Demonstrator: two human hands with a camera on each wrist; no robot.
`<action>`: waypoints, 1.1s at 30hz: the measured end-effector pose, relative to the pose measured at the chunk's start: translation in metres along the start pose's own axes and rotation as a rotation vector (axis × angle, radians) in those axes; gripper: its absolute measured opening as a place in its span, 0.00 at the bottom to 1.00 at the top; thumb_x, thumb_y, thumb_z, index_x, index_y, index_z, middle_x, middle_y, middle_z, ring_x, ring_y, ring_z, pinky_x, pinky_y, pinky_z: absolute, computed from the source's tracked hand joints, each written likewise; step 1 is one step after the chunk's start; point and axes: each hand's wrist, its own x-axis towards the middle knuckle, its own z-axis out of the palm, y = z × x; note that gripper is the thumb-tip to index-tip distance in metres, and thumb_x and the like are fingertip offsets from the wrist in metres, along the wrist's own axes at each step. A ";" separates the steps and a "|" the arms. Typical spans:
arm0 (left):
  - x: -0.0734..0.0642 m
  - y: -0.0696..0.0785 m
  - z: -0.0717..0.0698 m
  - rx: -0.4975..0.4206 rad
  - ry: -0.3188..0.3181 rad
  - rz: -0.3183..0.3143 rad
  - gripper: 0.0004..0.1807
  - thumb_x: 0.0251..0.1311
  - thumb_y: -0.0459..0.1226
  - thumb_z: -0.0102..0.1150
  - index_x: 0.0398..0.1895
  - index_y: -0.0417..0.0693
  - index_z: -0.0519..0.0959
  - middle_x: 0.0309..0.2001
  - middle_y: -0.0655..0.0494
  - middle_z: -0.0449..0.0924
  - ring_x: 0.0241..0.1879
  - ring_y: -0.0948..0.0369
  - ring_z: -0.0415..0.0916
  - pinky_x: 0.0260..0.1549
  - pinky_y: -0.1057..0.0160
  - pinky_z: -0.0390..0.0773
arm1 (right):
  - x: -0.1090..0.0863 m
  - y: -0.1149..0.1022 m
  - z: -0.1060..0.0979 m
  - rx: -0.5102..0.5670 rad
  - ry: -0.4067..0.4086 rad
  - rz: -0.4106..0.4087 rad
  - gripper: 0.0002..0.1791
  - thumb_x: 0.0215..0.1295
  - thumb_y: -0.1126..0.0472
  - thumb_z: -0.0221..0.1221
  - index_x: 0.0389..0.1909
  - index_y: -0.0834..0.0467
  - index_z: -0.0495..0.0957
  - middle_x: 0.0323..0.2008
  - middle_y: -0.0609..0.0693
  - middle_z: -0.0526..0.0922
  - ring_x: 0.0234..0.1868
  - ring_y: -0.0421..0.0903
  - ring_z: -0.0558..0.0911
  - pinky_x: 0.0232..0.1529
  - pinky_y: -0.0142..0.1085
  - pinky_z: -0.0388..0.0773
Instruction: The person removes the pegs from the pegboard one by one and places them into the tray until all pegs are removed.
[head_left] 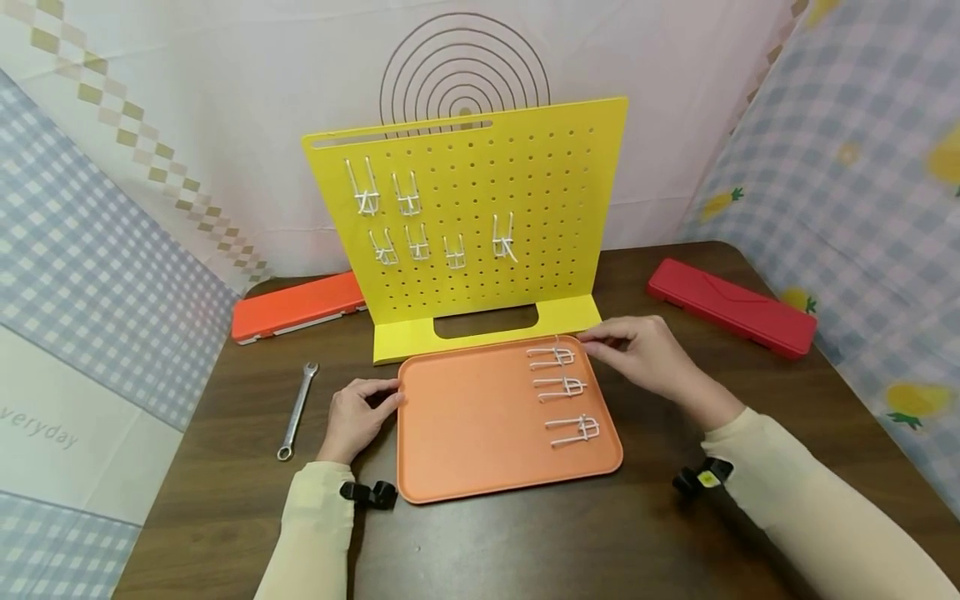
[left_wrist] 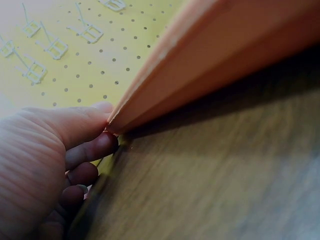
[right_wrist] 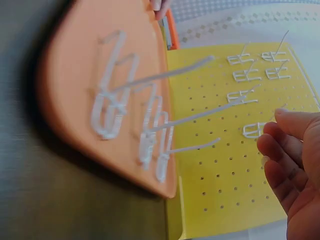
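An orange tray (head_left: 465,425) lies on the table before a yellow pegboard (head_left: 551,183). Three white wire hooks (head_left: 566,386) are on its right side. My left hand (head_left: 354,417) pinches the tray's left rim, thumb above and index finger below in the left wrist view. Close to the tray's far right corner is my right hand (head_left: 641,354). Its fingers (right_wrist: 280,150) are loosely bent and hold nothing in the right wrist view. Several more white hooks (head_left: 408,200) hang on the pegboard, mostly toward its upper left.
A combination wrench (head_left: 298,408) lies left of my left hand. An orange-red case (head_left: 300,307) is partly behind the pegboard on the left, and a dark red case (head_left: 731,307) lies at the right. Patterned cloth hangs behind and at both sides.
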 end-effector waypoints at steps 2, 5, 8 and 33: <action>0.000 0.001 0.000 -0.003 -0.001 -0.004 0.14 0.53 0.43 0.71 0.44 0.53 0.87 0.39 0.57 0.85 0.41 0.57 0.78 0.40 0.52 0.77 | 0.015 0.000 0.001 0.002 0.021 -0.007 0.07 0.56 0.62 0.69 0.37 0.53 0.87 0.32 0.42 0.86 0.27 0.35 0.80 0.26 0.31 0.78; -0.001 0.001 0.000 -0.003 -0.001 -0.005 0.15 0.53 0.43 0.71 0.45 0.53 0.87 0.39 0.56 0.84 0.41 0.57 0.78 0.41 0.52 0.77 | 0.037 -0.003 0.001 -0.002 0.045 0.008 0.07 0.58 0.61 0.68 0.38 0.53 0.88 0.32 0.43 0.86 0.29 0.36 0.81 0.28 0.32 0.78; -0.001 0.000 0.002 -0.003 -0.003 -0.007 0.15 0.53 0.43 0.71 0.45 0.53 0.87 0.39 0.56 0.84 0.41 0.57 0.78 0.41 0.52 0.77 | 0.056 -0.005 0.001 0.007 0.051 0.034 0.09 0.59 0.59 0.67 0.40 0.54 0.87 0.34 0.45 0.86 0.31 0.38 0.81 0.31 0.34 0.79; 0.001 0.001 0.000 -0.006 -0.002 -0.012 0.13 0.53 0.43 0.72 0.43 0.54 0.87 0.39 0.57 0.84 0.42 0.57 0.79 0.42 0.53 0.77 | 0.128 0.003 0.038 0.114 0.069 0.121 0.18 0.56 0.55 0.69 0.47 0.58 0.84 0.33 0.45 0.85 0.35 0.38 0.82 0.37 0.34 0.81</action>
